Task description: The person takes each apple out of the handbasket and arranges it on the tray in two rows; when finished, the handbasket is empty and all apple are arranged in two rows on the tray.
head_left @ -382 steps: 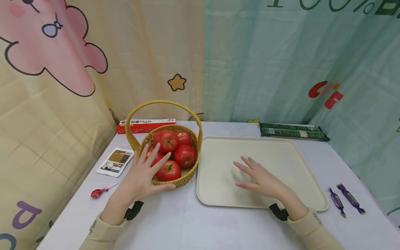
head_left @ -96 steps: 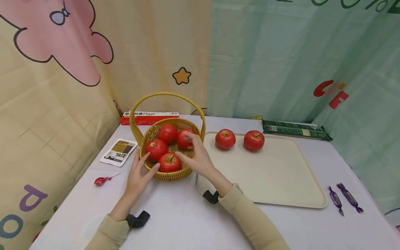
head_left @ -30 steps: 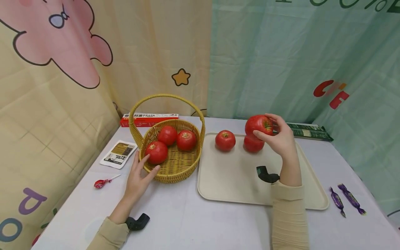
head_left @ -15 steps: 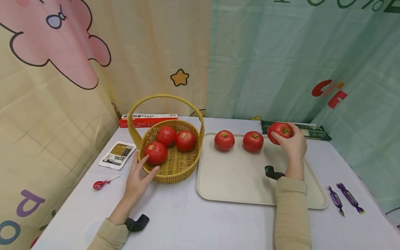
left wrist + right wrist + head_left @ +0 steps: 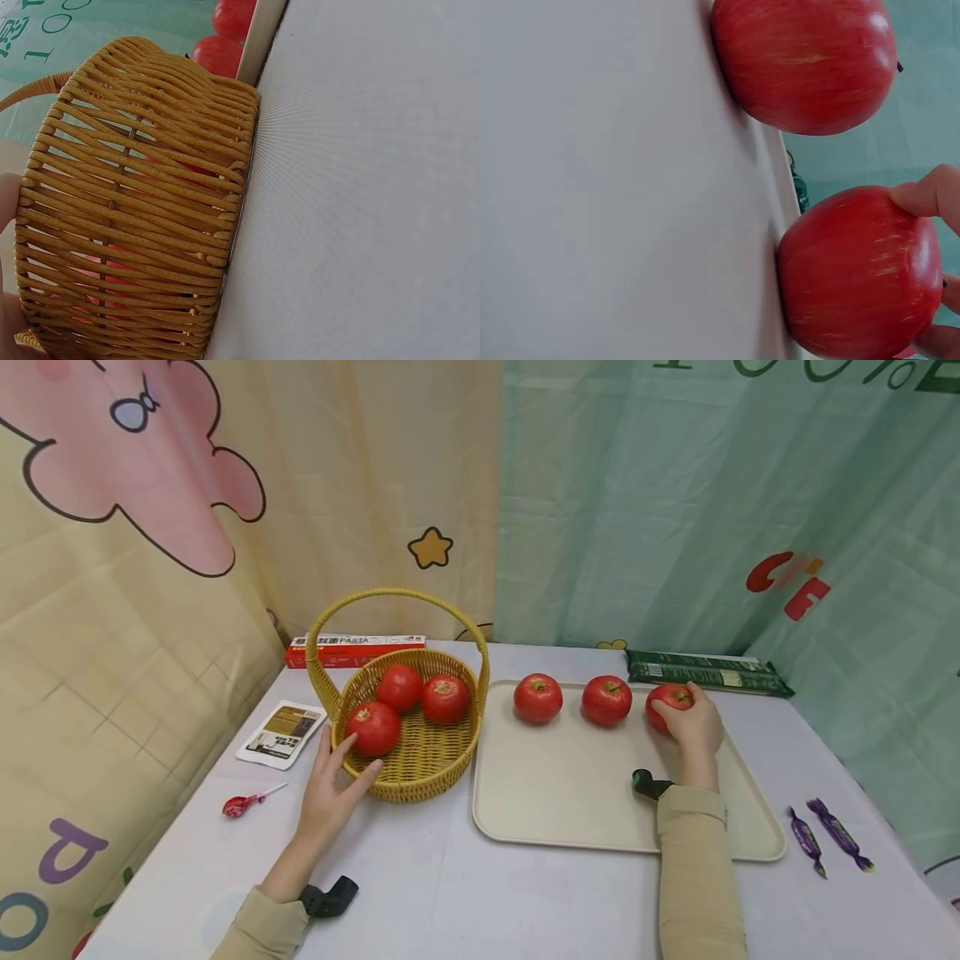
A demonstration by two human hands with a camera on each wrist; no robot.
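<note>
My right hand (image 5: 693, 724) grips a red apple (image 5: 670, 703) from above at the back right of the beige tray (image 5: 562, 814). In the right wrist view the held apple (image 5: 859, 274) sits low at the tray surface, with thumb and fingers on its upper part. Two more apples, a middle one (image 5: 607, 701) and a left one (image 5: 537, 698), stand in line along the tray's back. My left hand (image 5: 327, 793) rests with spread fingers on the near left rim of the wicker basket (image 5: 420, 789). Inside it lie three apples, one (image 5: 373, 728) close to my left fingertips.
A red pasta box (image 5: 352, 652) lies behind the basket, a green packet (image 5: 708, 673) behind the tray. Left of the basket are a white pouch (image 5: 282, 735) and a lollipop (image 5: 238, 806). Two purple-wrapped candies (image 5: 840, 833) lie right of the tray. Curtains hang behind.
Apples have gone from basket to tray, three now in a row there. In the last second my right hand carried the newest one right, then down onto the tray. The left hand stayed at the basket.
</note>
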